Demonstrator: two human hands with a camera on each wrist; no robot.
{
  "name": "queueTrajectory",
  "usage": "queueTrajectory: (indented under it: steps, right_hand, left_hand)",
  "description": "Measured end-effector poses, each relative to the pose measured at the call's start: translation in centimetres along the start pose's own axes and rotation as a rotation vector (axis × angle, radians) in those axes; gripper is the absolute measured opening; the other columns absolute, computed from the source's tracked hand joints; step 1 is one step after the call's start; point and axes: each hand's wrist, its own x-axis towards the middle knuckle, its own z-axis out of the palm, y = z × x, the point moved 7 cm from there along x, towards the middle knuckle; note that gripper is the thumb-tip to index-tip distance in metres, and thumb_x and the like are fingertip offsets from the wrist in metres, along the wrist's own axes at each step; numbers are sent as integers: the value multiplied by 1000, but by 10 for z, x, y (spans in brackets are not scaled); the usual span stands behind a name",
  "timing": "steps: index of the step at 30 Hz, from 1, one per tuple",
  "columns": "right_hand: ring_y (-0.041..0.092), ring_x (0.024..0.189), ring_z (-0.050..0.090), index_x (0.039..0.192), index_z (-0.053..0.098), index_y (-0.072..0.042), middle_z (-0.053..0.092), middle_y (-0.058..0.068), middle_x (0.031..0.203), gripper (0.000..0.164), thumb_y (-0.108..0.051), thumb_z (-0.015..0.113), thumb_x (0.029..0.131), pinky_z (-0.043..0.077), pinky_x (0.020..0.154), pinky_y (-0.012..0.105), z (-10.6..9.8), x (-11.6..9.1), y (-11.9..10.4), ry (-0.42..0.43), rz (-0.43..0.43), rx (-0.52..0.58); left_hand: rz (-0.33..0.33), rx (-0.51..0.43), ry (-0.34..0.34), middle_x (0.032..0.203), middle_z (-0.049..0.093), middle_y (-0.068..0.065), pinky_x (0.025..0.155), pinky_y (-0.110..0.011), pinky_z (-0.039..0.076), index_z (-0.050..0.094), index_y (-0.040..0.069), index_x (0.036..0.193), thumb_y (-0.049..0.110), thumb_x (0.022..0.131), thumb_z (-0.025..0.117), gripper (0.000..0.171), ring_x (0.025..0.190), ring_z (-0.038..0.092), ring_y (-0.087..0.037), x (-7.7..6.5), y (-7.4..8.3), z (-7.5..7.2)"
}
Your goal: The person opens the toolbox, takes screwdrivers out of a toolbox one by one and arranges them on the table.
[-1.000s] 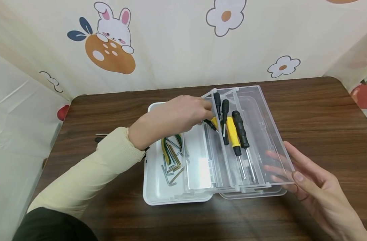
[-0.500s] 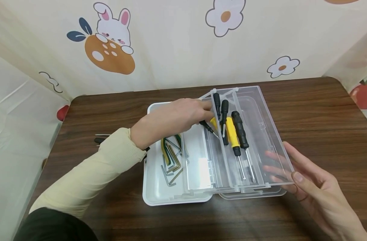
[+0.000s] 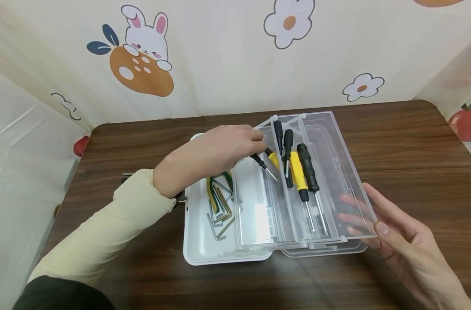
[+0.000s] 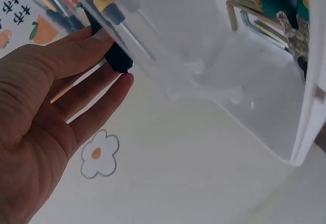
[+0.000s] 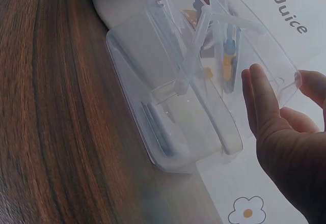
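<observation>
My left hand (image 3: 237, 144) pinches the black handle of a small screwdriver (image 3: 261, 163), its metal shaft slanting down over the clear plastic tray (image 3: 343, 163). Thumb and fingertips meet on that handle (image 4: 118, 58) in the left wrist view. Inside the tray lie yellow and black screwdrivers, among them a yellow one (image 3: 298, 170) and a long black one (image 3: 308, 165). My right hand (image 3: 409, 241) holds the tray's near right corner, thumb on top and fingers showing through from beneath. In the right wrist view, the right hand's fingers (image 5: 265, 99) lie along the tray's outer side.
A white box (image 3: 200, 245) stands left under the tray, with several hex keys (image 3: 220, 211) and green-and-yellow handles in it. A clear lid (image 3: 324, 250) shows below the tray. Dark tools (image 3: 124, 177) lie at left, partly behind the sleeve. A patterned curtain (image 3: 220, 64) hangs behind the table (image 3: 421, 172).
My left hand has shifted slightly left, drawing the small black screwdriver away from the others. The dark end of a yellow handle has come into view. My right hand stays at the tray's corner.
</observation>
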Motion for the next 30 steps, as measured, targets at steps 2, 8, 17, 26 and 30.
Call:
queueTrajectory:
  steps: [2, 8, 17, 26, 30]
  right_hand:
    - [34, 135, 62, 167, 5, -5, 46, 19, 161, 63, 10, 22, 108, 56, 106, 36, 0, 0, 0, -22, -27, 48]
    - [28, 135, 63, 169, 7, -12, 48, 12, 162, 63, 3, 25, 110, 56, 106, 34, -1, -1, 0, 45, 65, -81]
    - [31, 140, 58, 167, 6, -5, 43, 17, 164, 63, 9, 23, 108, 55, 107, 37, 5, 1, -3, -8, -25, 21]
    - [31, 139, 59, 167, 7, -5, 43, 16, 164, 63, 9, 23, 108, 55, 107, 37, 5, 1, -3, -8, -27, 34]
    - [29, 139, 60, 168, 8, -8, 45, 12, 164, 63, 7, 25, 109, 55, 106, 36, 3, 1, -1, 25, 4, -23]
  left_hand:
    - [1, 10, 27, 127, 69, -5, 100, -34, 59, 70, 12, 129, -5, 91, 75, 41, 117, 64, -22, -7, -1, -4]
    - [-20, 41, 139, 119, 68, -4, 91, -34, 61, 71, 11, 121, -8, 87, 78, 40, 107, 64, -21, -34, -6, -17]
    - [-119, 59, 168, 118, 69, -8, 91, -40, 62, 70, 7, 119, -13, 84, 77, 42, 107, 65, -25, -68, -18, -23]
    - [-226, -13, 234, 113, 72, -9, 85, -43, 63, 73, 6, 114, -9, 83, 81, 36, 100, 67, -25, -105, -33, -20]
    - [-286, -63, 232, 113, 73, -9, 85, -45, 63, 73, 7, 116, -3, 84, 83, 35, 100, 69, -25, -121, -37, -15]
